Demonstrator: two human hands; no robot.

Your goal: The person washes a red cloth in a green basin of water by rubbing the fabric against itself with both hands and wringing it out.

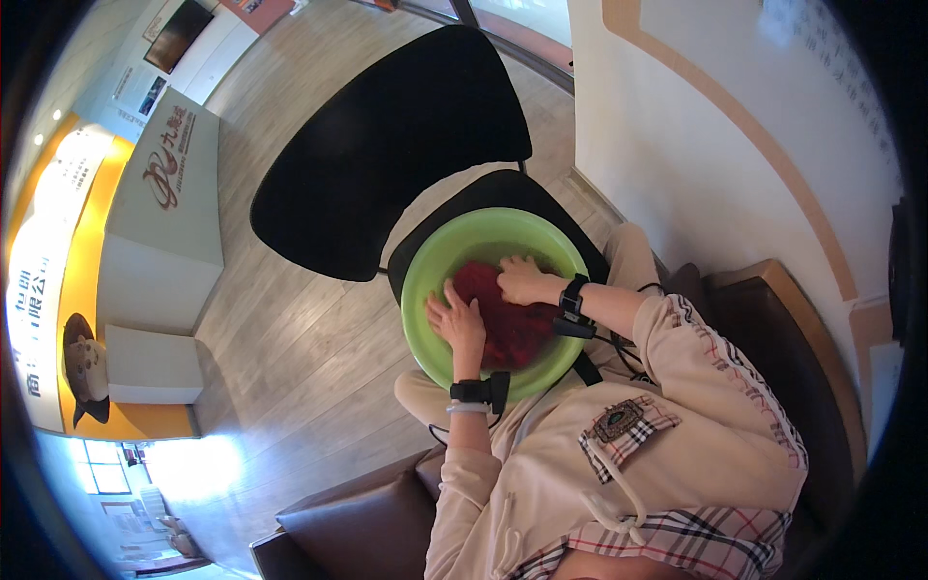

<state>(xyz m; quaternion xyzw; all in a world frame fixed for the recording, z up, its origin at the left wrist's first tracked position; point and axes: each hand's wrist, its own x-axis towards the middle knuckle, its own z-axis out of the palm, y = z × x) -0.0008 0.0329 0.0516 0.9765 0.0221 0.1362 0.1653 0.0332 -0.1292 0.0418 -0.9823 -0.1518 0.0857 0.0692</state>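
A light-green plastic basin (418, 290) holds water and a soaked red cloth (507, 326), bunched up and darker in places. Over the cloth's left edge, close to the basin wall, my left hand (458, 322) lies with its fingers apart and holds nothing that I can see. My right hand (528, 280) rests on the upper part of the cloth with its fingers bent; whether it grips a fold is hidden. Each wrist carries a black strap with a small device, and a cable runs from the right one.
The basin sits on the black seat (507, 190) of a chair whose black backrest (406, 145) rises beyond it. A brown leather sofa (362, 507) is beneath me. To the right stands a white wall (674, 145); a reception counter (167, 174) stands across the wooden floor (304, 348).
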